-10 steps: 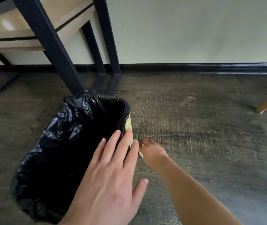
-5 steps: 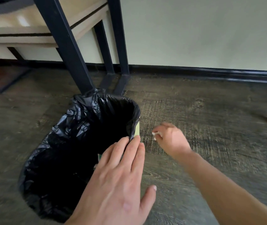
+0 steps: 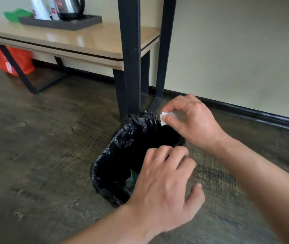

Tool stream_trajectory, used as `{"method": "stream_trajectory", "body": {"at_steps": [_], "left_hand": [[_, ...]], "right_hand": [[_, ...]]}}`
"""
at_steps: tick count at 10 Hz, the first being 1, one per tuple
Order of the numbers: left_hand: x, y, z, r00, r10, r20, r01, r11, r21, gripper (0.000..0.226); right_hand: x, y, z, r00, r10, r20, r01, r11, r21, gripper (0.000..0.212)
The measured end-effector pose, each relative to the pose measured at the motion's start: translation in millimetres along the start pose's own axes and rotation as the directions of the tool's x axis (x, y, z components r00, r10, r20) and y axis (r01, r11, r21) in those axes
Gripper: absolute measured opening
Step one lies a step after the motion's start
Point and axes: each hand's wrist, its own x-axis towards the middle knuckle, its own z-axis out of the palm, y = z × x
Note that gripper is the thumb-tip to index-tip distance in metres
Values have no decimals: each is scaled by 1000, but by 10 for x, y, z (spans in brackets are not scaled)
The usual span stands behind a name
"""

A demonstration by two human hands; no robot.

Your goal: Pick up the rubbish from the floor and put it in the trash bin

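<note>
A trash bin lined with a crumpled black bag stands on the dark wooden floor by a table leg. My right hand hovers over the bin's far rim, with thumb and fingers pinched on a small crumpled white paper scrap. My left hand is over the near right rim of the bin, fingers curled and loosely apart, holding nothing that I can see. Something green shows inside the bag beside my left hand.
A beige table with black metal legs stands just behind the bin, carrying a dark tray with a kettle and cups. An orange bag sits under the table at left. A black skirting board runs along the wall.
My right hand lifted the white scrap from the floor to above the bin's rim. My left hand's fingers curled. The view rose and now shows the tabletop.
</note>
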Motion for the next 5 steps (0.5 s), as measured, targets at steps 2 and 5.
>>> {"method": "stream_trajectory", "body": {"at_steps": [2, 5], "left_hand": [[92, -775, -677, 914, -133, -384, 123, 991, -51, 20], [6, -1053, -699, 905, -153, -397, 124, 987, -99, 27]], "right_hand": [[-59, -131, 405, 977, 70, 199, -30, 979, -200, 10], [-242, -289, 768, 847, 192, 495, 65, 888, -455, 43]]}}
